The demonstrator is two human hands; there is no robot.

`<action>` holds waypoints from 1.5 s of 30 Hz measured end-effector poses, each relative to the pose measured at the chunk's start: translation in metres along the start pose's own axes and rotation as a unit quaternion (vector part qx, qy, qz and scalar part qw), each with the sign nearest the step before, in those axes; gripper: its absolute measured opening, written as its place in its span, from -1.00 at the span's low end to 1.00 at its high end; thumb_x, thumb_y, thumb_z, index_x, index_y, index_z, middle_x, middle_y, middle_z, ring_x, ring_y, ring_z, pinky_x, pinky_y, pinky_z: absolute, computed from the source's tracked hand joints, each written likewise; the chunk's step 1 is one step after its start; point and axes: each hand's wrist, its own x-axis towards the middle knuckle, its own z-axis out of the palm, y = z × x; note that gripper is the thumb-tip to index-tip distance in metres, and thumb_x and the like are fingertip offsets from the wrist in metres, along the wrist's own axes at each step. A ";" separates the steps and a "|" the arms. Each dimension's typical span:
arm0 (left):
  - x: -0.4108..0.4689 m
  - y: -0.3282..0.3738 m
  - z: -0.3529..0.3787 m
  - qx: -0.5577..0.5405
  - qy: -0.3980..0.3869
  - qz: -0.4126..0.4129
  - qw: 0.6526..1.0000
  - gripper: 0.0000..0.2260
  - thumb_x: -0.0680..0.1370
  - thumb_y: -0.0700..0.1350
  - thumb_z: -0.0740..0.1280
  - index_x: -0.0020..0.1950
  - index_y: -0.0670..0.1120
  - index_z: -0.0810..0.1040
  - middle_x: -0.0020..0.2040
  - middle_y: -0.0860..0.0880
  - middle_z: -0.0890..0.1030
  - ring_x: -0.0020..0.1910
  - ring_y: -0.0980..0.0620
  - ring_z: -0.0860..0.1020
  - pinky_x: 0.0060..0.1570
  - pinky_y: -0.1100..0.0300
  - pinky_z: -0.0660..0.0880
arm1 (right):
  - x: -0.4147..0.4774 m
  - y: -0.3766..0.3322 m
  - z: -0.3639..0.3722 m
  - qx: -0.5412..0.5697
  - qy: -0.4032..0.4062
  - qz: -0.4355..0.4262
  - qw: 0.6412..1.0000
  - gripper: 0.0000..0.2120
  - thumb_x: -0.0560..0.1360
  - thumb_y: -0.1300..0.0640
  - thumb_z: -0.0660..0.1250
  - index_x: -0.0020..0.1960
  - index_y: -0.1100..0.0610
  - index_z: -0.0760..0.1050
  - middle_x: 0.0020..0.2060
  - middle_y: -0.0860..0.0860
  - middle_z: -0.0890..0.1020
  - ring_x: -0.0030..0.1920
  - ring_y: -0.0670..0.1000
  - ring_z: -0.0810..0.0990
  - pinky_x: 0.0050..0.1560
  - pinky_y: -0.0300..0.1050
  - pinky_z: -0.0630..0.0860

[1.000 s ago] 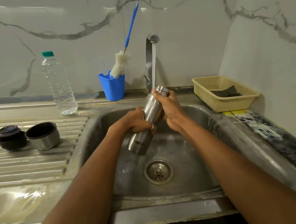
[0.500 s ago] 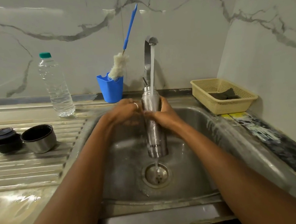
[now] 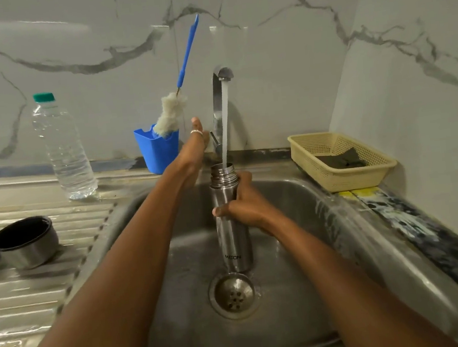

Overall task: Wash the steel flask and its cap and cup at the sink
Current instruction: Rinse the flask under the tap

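Meeting veined marble walls (image 3: 266,56), the steel drainboard (image 3: 37,292) adjoins a wet sink (image 3: 305,292)

at the sink (image 3: 295,194), seen on my remote feed — one piece of lettering is legible: a dark brand mark printed across the lower body of the steel flask (image 3: 232,240), just above its base. i read it as "milton", though the letters are small and soft — i cannot be sure of each.
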 end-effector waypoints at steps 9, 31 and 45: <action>0.018 -0.006 -0.002 -0.018 -0.007 -0.033 0.999 -0.23 0.64 0.37 -0.21 0.63 -0.13 0.17 0.60 -0.02 0.27 0.61 0.00 0.15 0.57 -0.11 -0.04 | 0.002 0.003 -0.002 -0.012 -0.004 0.009 1.000 -0.28 0.40 0.25 0.56 0.28 -0.02 0.11 0.08 -0.03 0.56 -0.01 -0.07 0.59 -0.18 -0.27 0.49; -0.085 -0.016 -0.035 0.156 -0.087 -0.141 0.974 -0.50 0.53 0.35 0.30 0.28 0.03 0.56 0.24 -0.09 0.64 0.16 -0.08 0.64 0.20 -0.07 0.56 | -0.027 -0.036 -0.006 0.199 -0.012 0.173 0.964 -0.45 0.50 -0.14 0.43 0.35 0.10 0.36 0.09 0.16 0.63 0.03 0.14 0.68 -0.09 0.09 0.68; -0.130 0.018 -0.034 0.224 -0.029 -0.051 0.973 -0.43 0.35 0.03 0.60 0.30 -0.01 0.50 0.08 -0.05 0.55 0.04 0.01 0.54 -0.18 0.19 0.47 | -0.031 -0.027 -0.006 0.379 -0.002 0.312 0.871 -0.68 0.61 0.02 0.35 0.25 0.17 0.39 0.23 0.31 0.50 0.08 0.31 0.65 -0.16 0.14 0.71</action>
